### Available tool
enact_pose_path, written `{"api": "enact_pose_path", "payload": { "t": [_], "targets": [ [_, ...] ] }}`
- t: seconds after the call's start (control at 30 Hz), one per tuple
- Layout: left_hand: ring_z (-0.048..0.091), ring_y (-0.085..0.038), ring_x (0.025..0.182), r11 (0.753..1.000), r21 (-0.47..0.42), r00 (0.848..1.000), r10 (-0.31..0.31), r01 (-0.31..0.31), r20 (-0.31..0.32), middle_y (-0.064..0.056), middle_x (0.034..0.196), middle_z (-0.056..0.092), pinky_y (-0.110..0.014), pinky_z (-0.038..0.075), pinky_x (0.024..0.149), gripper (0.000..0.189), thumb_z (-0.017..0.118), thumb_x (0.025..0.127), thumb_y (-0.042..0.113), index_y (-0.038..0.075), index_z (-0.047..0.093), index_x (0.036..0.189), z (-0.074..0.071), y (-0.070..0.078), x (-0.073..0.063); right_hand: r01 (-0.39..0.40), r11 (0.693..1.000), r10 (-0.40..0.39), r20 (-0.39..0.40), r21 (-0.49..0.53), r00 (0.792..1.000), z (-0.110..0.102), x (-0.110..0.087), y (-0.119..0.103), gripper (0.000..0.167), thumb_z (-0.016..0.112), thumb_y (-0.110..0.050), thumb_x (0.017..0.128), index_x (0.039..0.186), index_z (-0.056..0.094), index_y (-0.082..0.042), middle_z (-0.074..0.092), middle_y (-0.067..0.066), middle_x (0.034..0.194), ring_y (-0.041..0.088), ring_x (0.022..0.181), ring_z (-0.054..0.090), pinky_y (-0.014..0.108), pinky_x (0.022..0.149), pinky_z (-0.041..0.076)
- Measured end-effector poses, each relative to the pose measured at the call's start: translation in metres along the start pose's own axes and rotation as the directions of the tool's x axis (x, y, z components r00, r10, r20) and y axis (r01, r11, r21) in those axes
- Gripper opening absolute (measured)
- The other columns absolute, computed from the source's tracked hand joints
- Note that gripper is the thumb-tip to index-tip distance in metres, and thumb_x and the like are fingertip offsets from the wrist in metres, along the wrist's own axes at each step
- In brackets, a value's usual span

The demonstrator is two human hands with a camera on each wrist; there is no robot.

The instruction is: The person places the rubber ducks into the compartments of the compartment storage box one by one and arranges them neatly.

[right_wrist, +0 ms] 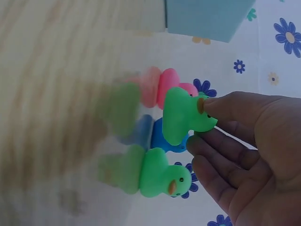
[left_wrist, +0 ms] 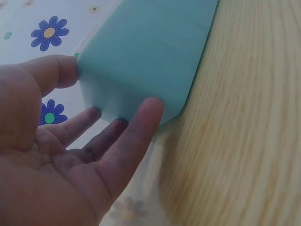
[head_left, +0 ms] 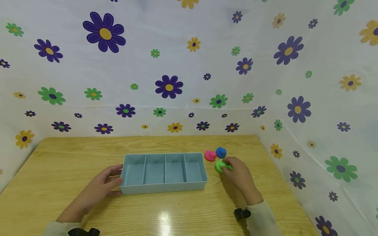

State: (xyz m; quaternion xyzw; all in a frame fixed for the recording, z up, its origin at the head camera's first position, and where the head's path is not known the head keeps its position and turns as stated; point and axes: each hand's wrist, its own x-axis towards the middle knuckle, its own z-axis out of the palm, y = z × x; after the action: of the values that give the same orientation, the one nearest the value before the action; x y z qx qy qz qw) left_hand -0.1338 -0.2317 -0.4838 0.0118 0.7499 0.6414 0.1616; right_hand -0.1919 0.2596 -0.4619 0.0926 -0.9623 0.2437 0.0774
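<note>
My left hand (head_left: pixel 101 185) rests at the left end of a pale blue tray (head_left: pixel 163 188) with several compartments. In the left wrist view its spread fingertips touch the tray's end wall (left_wrist: pixel 127 101). On the right, my right hand (head_left: pixel 239 173) pinches a green toy duck (right_wrist: pixel 176 117) by its head between thumb and fingers. A second green duck (right_wrist: pixel 157 174) stands beside it, mostly behind the hand in the head view. Just beyond are a pink duck (head_left: pixel 210 155) and a blue duck (head_left: pixel 221 152), close together to the right of the tray.
The wooden table (head_left: pixel 141 213) reaches back to a white flower-patterned cloth (head_left: pixel 138 59). That cloth also runs along the right side. A lamp glare shows on the tabletop near the front.
</note>
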Motion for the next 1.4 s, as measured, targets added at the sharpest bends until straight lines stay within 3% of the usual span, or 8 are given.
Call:
{"api": "enact_pose_path", "payload": {
  "t": [0.33, 0.47, 0.57, 0.73, 1.0, 1.2, 1.4],
  "targets": [
    [0.043, -0.051, 0.140, 1.000, 0.011, 1.000, 0.001, -0.001, -0.002, -0.029, 0.159, 0.033, -0.046, 0.063, 0.089, 0.067, 0.060, 0.107, 0.027, 0.008, 0.026, 0.161, -0.001, 0.001, -0.001, 0.087, 0.986, -0.069, -0.131, 0.140, 0.989, -0.011, 0.000, -0.026, 0.026, 0.078, -0.011, 0.093, 0.115, 0.071, 0.000, 0.072, 0.015, 0.113, 0.035, 0.104, 0.068, 0.055, 0.090, 0.060],
    [0.043, -0.051, 0.139, 1.000, -0.001, 1.000, 0.011, -0.011, 0.002, -0.030, 0.158, 0.034, -0.046, 0.063, 0.089, 0.068, 0.060, 0.107, 0.023, 0.011, 0.024, 0.163, 0.001, 0.001, -0.001, 0.166, 0.972, -0.129, -0.212, 0.168, 0.969, -0.016, 0.004, -0.051, 0.026, 0.081, -0.009, 0.090, 0.113, 0.072, -0.002, 0.073, 0.013, 0.111, 0.031, 0.099, 0.069, 0.050, 0.087, 0.061],
    [0.043, -0.051, 0.139, 1.000, -0.003, 1.000, 0.012, -0.012, -0.001, -0.031, 0.157, 0.033, -0.045, 0.063, 0.088, 0.069, 0.060, 0.107, 0.021, 0.013, 0.024, 0.165, 0.001, 0.001, -0.001, 0.252, 0.941, -0.198, -0.236, 0.225, 0.951, -0.015, 0.005, -0.079, 0.027, 0.083, -0.007, 0.088, 0.112, 0.073, -0.003, 0.074, 0.010, 0.111, 0.027, 0.098, 0.070, 0.048, 0.085, 0.061],
    [0.043, -0.051, 0.139, 1.000, 0.011, 1.000, 0.022, -0.022, -0.001, -0.031, 0.157, 0.033, -0.044, 0.064, 0.087, 0.068, 0.059, 0.107, 0.019, 0.013, 0.025, 0.165, 0.000, 0.001, 0.000, 0.333, 0.891, -0.281, -0.202, 0.310, 0.938, -0.004, 0.006, -0.131, 0.027, 0.082, -0.009, 0.089, 0.114, 0.073, -0.008, 0.074, 0.004, 0.112, 0.021, 0.100, 0.069, 0.042, 0.086, 0.061],
    [0.043, -0.051, 0.140, 1.000, 0.018, 1.000, 0.019, -0.019, -0.001, -0.029, 0.157, 0.034, -0.044, 0.063, 0.089, 0.069, 0.062, 0.106, 0.022, 0.015, 0.026, 0.165, -0.002, 0.002, 0.000, 0.333, 0.838, -0.344, -0.056, 0.432, 0.937, 0.026, 0.021, -0.190, 0.026, 0.081, -0.011, 0.090, 0.114, 0.072, -0.006, 0.073, 0.003, 0.109, 0.022, 0.097, 0.067, 0.034, 0.086, 0.061],
    [0.044, -0.049, 0.140, 1.000, 0.008, 1.000, 0.009, -0.009, -0.005, -0.028, 0.158, 0.034, -0.045, 0.063, 0.089, 0.070, 0.063, 0.105, 0.025, 0.017, 0.027, 0.164, -0.002, 0.001, 0.001, 0.267, 0.837, -0.349, 0.091, 0.477, 0.933, 0.048, 0.033, -0.217, 0.025, 0.078, -0.014, 0.094, 0.118, 0.072, -0.007, 0.071, 0.002, 0.112, 0.024, 0.100, 0.066, 0.039, 0.091, 0.060],
    [0.045, -0.048, 0.140, 1.000, 0.003, 1.000, 0.009, -0.009, -0.012, -0.028, 0.158, 0.035, -0.044, 0.063, 0.089, 0.070, 0.064, 0.105, 0.025, 0.016, 0.027, 0.164, -0.001, 0.002, 0.001, 0.273, 0.871, -0.363, 0.161, 0.408, 0.918, 0.067, 0.041, -0.240, 0.023, 0.077, -0.020, 0.096, 0.117, 0.074, -0.011, 0.070, -0.002, 0.113, 0.011, 0.096, 0.064, 0.021, 0.084, 0.057]
  ]
}}
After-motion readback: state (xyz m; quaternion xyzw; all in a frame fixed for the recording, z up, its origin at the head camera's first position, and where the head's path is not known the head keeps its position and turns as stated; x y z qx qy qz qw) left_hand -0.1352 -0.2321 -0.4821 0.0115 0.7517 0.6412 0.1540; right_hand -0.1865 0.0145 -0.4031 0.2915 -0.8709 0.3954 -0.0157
